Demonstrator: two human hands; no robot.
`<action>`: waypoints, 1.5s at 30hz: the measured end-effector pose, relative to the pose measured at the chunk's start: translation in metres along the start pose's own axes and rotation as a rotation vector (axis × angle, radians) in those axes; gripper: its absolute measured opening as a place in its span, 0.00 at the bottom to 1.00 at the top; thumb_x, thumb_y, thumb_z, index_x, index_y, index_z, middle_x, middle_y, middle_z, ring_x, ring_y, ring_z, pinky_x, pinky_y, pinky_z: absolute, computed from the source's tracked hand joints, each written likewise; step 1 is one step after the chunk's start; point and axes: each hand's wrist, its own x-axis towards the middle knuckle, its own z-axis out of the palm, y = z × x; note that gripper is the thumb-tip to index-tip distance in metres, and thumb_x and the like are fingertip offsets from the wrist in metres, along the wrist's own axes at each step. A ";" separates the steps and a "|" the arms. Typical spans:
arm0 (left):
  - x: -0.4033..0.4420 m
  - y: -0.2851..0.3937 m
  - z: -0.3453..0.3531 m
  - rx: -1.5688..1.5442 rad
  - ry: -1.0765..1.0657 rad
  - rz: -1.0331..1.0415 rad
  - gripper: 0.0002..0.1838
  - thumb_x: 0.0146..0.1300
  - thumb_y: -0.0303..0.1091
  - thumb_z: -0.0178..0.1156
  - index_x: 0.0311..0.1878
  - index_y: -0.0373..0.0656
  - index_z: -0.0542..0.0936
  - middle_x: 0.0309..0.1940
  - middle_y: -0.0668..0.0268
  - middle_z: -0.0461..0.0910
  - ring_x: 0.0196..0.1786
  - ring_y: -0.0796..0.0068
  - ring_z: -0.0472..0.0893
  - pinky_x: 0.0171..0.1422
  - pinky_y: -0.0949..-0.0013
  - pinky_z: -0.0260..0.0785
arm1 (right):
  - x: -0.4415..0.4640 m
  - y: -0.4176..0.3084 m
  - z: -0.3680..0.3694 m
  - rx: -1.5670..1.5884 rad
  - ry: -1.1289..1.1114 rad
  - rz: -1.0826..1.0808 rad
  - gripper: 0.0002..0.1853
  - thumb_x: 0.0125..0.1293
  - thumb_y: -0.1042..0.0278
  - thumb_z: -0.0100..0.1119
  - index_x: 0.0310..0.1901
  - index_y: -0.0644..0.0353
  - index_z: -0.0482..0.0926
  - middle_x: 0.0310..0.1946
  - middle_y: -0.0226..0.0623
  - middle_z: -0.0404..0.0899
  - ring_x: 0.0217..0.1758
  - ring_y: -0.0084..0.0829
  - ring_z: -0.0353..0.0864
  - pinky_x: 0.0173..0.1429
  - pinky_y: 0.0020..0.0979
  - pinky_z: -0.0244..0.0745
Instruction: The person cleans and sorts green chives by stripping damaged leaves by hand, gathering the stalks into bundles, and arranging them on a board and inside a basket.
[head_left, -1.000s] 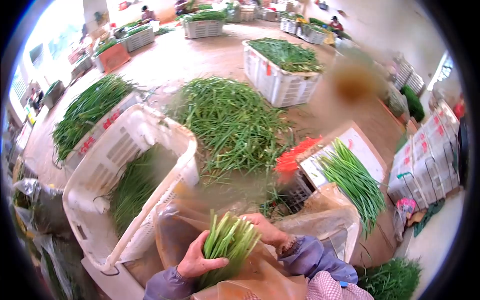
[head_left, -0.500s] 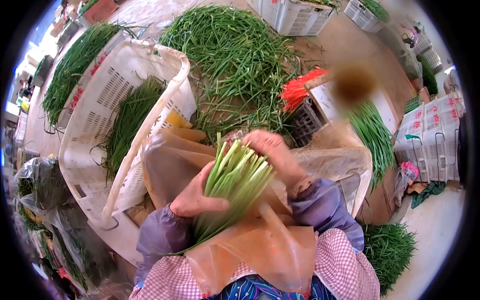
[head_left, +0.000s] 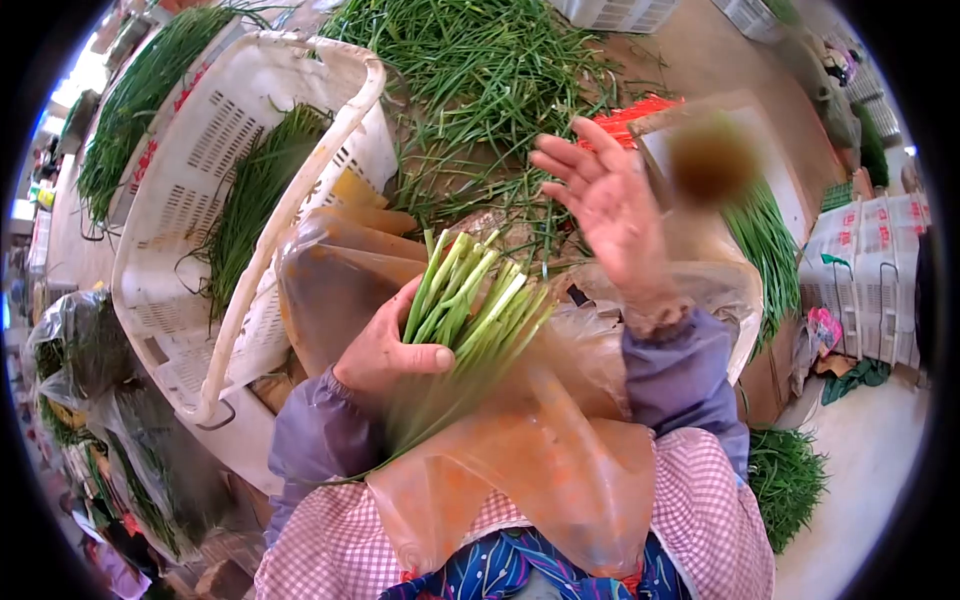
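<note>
My left hand (head_left: 385,345) is closed around a bundle of garlic chives (head_left: 468,300) above my lap, its pale cut ends pointing up and away from me. The thumb lies across the front of the stalks. Raised to the right of the bundle, my right hand (head_left: 612,205) is open, its fingers spread and nothing in it. Just beyond that hand lie red ties (head_left: 628,122) beside a white-topped box. A brownish plastic sheet (head_left: 520,440) covers my lap under the bundle; the leafy lower part of the bundle is blurred.
A large pile of loose chives (head_left: 470,70) spreads on the floor ahead. To the left stands a white basket (head_left: 190,210) with chives inside. More chives (head_left: 765,250) lie at the right, near stacked white crates (head_left: 865,280). A dark round blur (head_left: 712,160) hides part of the white-topped box.
My right hand has left the cut ends of the bundle, moving up and right with its fingers opening. My left hand still holds the chives. The whole view has shifted slightly.
</note>
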 end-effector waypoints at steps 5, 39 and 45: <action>0.005 -0.004 -0.007 -0.063 0.007 0.021 0.48 0.43 0.42 0.75 0.66 0.37 0.61 0.58 0.64 0.70 0.61 0.73 0.68 0.66 0.69 0.59 | -0.064 0.028 0.010 0.070 -0.089 0.295 0.40 0.66 0.41 0.51 0.70 0.56 0.49 0.64 0.44 0.62 0.66 0.37 0.63 0.68 0.37 0.59; 0.011 0.083 0.002 1.026 0.366 0.355 0.25 0.53 0.26 0.61 0.57 0.39 0.73 0.45 0.61 0.80 0.44 0.72 0.79 0.49 0.70 0.71 | 0.044 -0.129 -0.123 -0.084 0.365 -0.545 0.20 0.60 0.77 0.62 0.53 0.61 0.69 0.30 0.39 0.78 0.35 0.38 0.81 0.44 0.44 0.80; 0.048 0.074 0.025 0.783 0.310 0.381 0.12 0.59 0.24 0.57 0.47 0.37 0.79 0.37 0.68 0.80 0.38 0.83 0.77 0.45 0.78 0.70 | 0.030 -0.115 -0.125 -0.192 0.213 -0.510 0.20 0.62 0.73 0.59 0.55 0.61 0.66 0.30 0.35 0.74 0.37 0.34 0.78 0.45 0.41 0.78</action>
